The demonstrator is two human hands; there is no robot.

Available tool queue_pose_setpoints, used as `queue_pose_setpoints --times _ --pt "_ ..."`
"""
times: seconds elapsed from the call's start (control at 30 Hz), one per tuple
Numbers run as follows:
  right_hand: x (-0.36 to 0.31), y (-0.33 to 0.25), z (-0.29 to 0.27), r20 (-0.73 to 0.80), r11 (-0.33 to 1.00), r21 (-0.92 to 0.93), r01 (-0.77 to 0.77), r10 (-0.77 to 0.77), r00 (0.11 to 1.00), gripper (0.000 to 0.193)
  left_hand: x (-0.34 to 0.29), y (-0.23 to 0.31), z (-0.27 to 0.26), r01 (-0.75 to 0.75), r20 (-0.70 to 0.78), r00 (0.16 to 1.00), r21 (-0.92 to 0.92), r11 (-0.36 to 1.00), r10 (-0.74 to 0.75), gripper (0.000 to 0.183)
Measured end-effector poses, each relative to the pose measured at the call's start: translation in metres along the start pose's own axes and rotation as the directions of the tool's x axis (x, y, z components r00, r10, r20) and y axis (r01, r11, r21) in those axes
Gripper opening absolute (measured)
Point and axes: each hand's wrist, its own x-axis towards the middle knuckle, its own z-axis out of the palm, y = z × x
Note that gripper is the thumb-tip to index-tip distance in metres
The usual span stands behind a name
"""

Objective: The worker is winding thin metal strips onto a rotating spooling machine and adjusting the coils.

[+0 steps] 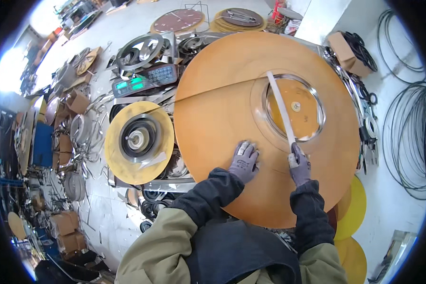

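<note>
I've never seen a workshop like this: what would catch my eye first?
Probably the huge orange disc in the middle, with a shiny metal ring right of its centre. Next, the pale strip crossing that ring, its lower end in the gloved right hand. Further left, a smaller yellow disc stands out, with glowing green displays above it in the picture.

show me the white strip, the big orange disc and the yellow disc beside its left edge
White strip [280, 106], head view: middle of its length
Orange disc [236, 123], head view: bare face left of centre
Yellow disc [112, 142], head view: left part of its flat border
</note>
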Motion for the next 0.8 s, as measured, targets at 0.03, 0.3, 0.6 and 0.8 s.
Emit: queue_pose_setpoints --times 0.03,0.3,0.6,0.8 --pt "0.001 0.003 0.003 -0.03 0.999 0.012 0.05 -0.049 0.998 0.043 0.0 -0.004 -0.001 0.001 0.004 1.0 0.013 1.0 -0.001 0.039" --pt "-0.002 0.001 0.004 -0.008 0.995 -0.017 0.102 -0.103 0.995 0.044 0.004 -0.013 -0.003 0.019 -0.012 1.0 0.015 1.0 -0.019 0.037" --pt "-0.002 -0.001 0.012 -0.055 0.986 -0.135 0.1 -0.109 0.993 0.041 0.001 -0.018 -0.009 -0.017 -0.058 0.998 0.009 1.0 0.018 0.033" --pt "-0.004 -0.007 0.005 -0.055 0.998 -0.031 0.052 -0.053 0.997 0.041 -0.001 -0.017 -0.011 -0.009 -0.028 1.0 0.032 0.999 0.01 0.033"
